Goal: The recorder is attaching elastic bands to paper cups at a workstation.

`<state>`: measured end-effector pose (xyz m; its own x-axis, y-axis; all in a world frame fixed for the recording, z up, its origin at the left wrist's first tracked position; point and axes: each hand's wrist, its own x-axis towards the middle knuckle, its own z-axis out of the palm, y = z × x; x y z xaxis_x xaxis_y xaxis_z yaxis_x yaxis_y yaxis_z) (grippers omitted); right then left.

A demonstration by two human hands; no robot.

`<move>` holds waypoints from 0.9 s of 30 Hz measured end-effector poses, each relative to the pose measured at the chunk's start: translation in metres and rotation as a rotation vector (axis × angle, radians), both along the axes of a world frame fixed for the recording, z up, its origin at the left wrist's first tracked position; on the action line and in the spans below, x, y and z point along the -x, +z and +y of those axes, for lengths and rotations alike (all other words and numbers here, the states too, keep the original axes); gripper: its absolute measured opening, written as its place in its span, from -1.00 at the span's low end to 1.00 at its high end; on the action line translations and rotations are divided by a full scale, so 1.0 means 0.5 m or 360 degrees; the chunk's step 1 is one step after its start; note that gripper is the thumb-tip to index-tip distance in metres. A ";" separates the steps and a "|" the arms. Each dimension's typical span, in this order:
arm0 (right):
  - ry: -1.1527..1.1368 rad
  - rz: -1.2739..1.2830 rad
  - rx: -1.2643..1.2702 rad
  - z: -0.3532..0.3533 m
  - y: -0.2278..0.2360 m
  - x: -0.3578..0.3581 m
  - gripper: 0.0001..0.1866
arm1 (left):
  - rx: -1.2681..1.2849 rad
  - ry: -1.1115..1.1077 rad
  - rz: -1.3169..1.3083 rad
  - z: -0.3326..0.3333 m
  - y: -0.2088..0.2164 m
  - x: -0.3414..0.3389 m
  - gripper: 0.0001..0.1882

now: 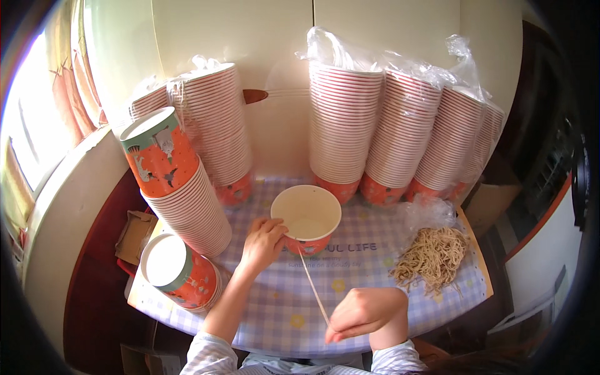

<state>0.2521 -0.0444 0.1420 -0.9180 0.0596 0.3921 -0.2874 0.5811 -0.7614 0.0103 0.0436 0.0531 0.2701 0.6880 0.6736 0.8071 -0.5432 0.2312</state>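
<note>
An orange paper tub [306,215] with a cream inside stands upright, mouth up, in the middle of the table. My left hand [262,244] grips its rim and wall at the near left side, fingers closed on it. From the tub's near side a thin beige string [314,284] runs taut down to my right hand [365,312], which pinches its end near the table's front edge. How the string meets the tub is too small to tell. A loose heap of similar string [434,256] lies to the right of the tub.
Tall stacks of paper tubs in clear plastic [347,125] line the back, right and left. At the left stands an unwrapped stack [187,200], with a shorter inverted stack [184,275] nearer me. A checked tablecloth [269,312] covers the table. A cardboard box [136,237] sits beyond its left edge.
</note>
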 end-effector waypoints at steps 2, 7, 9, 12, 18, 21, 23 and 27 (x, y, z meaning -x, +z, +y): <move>0.0141 0.0119 0.0056 0.016 0.015 -0.024 -0.79 | 0.0035 -0.0101 0.0087 -0.022 0.011 -0.001 -0.76; -0.0703 0.0701 0.0693 -0.023 0.006 -0.053 -0.61 | -0.0120 -0.0269 0.0206 -0.074 0.032 -0.112 -0.90; -0.1082 0.0948 0.0905 -0.026 -0.010 -0.042 -0.56 | -0.0033 -0.0251 0.0272 -0.095 0.023 -0.160 -0.90; -0.0952 0.1316 0.1151 0.005 -0.007 -0.023 -0.66 | 0.0131 -0.0352 0.0212 -0.113 0.041 -0.216 -0.88; -0.0905 0.1633 0.1488 0.047 -0.017 -0.030 -0.70 | 0.0497 -0.0671 -0.0571 -0.105 0.071 -0.225 -0.90; -0.0982 0.1670 0.1546 0.059 -0.025 -0.021 -0.71 | 0.1102 -0.0917 -0.0993 -0.104 0.093 -0.183 -0.80; -0.1017 0.1620 0.1485 0.059 -0.024 -0.008 -0.70 | 0.1043 -0.1058 -0.1118 -0.110 0.097 -0.178 -0.76; -0.1151 0.1503 0.1441 0.057 -0.030 0.024 -0.71 | 0.1038 -0.0778 -0.0464 -0.115 0.116 -0.171 -0.73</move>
<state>0.2402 -0.0159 0.1270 -0.0200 0.9200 0.3913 -0.7300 0.2540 -0.6345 0.0955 -0.0136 0.1110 0.5146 0.8128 0.2730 0.3777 -0.5007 0.7789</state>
